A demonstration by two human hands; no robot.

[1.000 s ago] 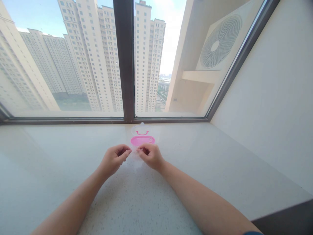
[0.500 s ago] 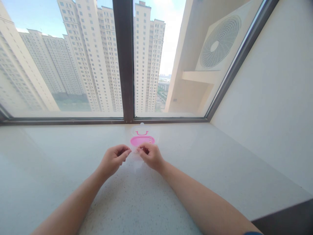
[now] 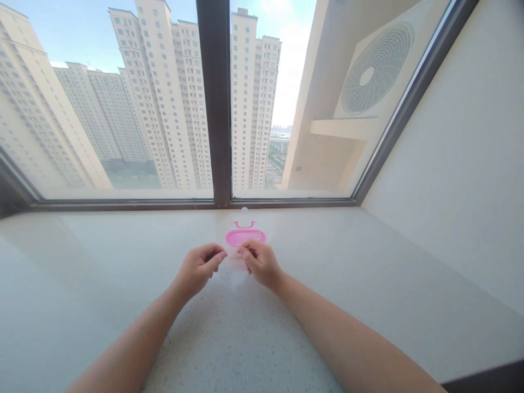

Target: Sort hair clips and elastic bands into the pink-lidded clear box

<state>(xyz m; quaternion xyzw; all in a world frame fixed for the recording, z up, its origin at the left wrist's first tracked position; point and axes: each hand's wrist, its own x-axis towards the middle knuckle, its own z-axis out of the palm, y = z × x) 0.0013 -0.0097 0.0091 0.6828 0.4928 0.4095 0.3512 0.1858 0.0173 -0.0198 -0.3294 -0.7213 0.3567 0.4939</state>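
Observation:
A small oval pink box (image 3: 241, 238) sits on the pale speckled sill, with its clear lid (image 3: 244, 216) swung back toward the window. A darker pink handle (image 3: 244, 224) shows on that lid. Just in front and left of the box, my left hand (image 3: 200, 268) is closed, thumb and forefinger pinched together. My right hand (image 3: 264, 266) is also pinched and overlaps the near right edge of the box. A small gap separates the two sets of fingertips. Whatever lies in either pinch is too small to make out. A few tiny pale pieces seem to lie in the box's right end.
Behind the box runs the dark window frame (image 3: 123, 205), with a thick upright bar (image 3: 221, 109). A white wall (image 3: 458, 180) closes off the right side. The speckled sill (image 3: 245, 338) spreads beneath both forearms.
The whole view has shifted slightly, so everything appears a little further right. Both hands keep their pinched shape near the box, with only slight finger movement.

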